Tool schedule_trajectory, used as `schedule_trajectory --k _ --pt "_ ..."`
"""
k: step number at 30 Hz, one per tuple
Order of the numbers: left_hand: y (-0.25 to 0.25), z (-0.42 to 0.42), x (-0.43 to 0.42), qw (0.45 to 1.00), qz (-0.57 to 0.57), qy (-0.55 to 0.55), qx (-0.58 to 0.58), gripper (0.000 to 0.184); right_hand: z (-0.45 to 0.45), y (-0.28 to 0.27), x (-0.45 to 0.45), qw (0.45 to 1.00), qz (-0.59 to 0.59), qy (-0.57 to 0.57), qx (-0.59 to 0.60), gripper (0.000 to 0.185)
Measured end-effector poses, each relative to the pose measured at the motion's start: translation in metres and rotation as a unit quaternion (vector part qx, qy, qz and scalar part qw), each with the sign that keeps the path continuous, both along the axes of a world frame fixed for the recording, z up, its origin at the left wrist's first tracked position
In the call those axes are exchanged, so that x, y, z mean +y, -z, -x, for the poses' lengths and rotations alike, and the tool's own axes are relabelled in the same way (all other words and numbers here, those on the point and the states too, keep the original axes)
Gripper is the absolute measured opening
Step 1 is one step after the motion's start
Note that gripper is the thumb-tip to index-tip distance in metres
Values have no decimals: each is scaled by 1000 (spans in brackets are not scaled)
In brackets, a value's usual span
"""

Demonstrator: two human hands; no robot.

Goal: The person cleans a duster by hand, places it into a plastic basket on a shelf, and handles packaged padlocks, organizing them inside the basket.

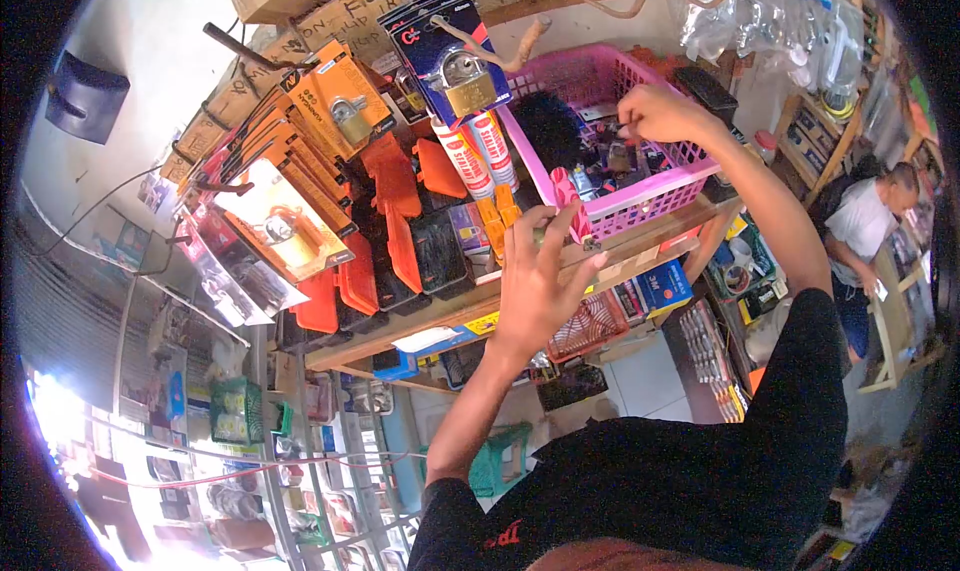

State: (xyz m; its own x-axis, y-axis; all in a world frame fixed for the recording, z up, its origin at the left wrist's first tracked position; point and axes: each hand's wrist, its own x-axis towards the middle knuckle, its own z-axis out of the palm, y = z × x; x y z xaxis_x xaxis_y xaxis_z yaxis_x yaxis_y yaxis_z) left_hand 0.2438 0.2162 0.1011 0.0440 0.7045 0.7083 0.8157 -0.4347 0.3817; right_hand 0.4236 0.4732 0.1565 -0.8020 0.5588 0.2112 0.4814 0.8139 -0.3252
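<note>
A pink plastic basket (650, 199) with latticed sides sits on the wooden shelf, full of small packaged items and a dark bristly bundle (548, 126). My right hand (665, 116) is over its far right side, fingers curled together above the contents; what they hold, if anything, is too small to make out. At the basket's near left corner, my left hand (537, 286) is raised with its fingers spread, close to the shelf edge. Beside its fingertips are a pink handle-like piece (568, 193) and an orange-yellow tool (496, 221).
Carded padlocks (465, 81) hang on hooks in front of the shelf, with more orange-carded locks (345, 111) to the left. Sealant tubes (462, 161) and orange-lidded black boxes (390, 186) stand beside the basket. Another person (865, 221) stands at the far right.
</note>
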Motion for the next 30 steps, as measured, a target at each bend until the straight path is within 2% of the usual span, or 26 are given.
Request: schedule_trajectory --k 2,4,7,10,14,17,20,22,24,27,30 --pt "-8 0 -6 1000 -12 10 -15 54 -9 -26 -27 999 -32 34 28 15" --pt "-13 1 -10 999 -24 20 -44 52 -16 -48 -53 993 31 20 110 16" --pt "-13 2 -15 977 -10 70 -201 50 -20 -73 -100 977 86 -40 190 16" --pt "-27 -3 -25 908 57 172 -379 51 -17 -84 -145 972 68 -139 175 15" --pt "-29 -4 -42 825 201 340 -404 54 0 -67 -184 955 132 -208 168 13" --pt "10 4 -41 770 269 340 -468 54 9 -62 -189 969 80 -217 92 13" --pt "-4 6 -51 705 271 355 -551 47 23 -62 -186 966 156 -157 137 18" --pt "10 10 -58 713 252 312 -575 48 33 -57 -169 981 120 -91 118 28" --pt "31 18 -70 674 255 305 -622 49 43 -44 -147 990 132 -17 37 32" --pt "59 28 -86 636 247 297 -669 51 55 11 -91 979 177 -103 -2 36" --pt "69 29 -101 617 223 272 -704 47 68 39 -77 962 214 -116 128 36"
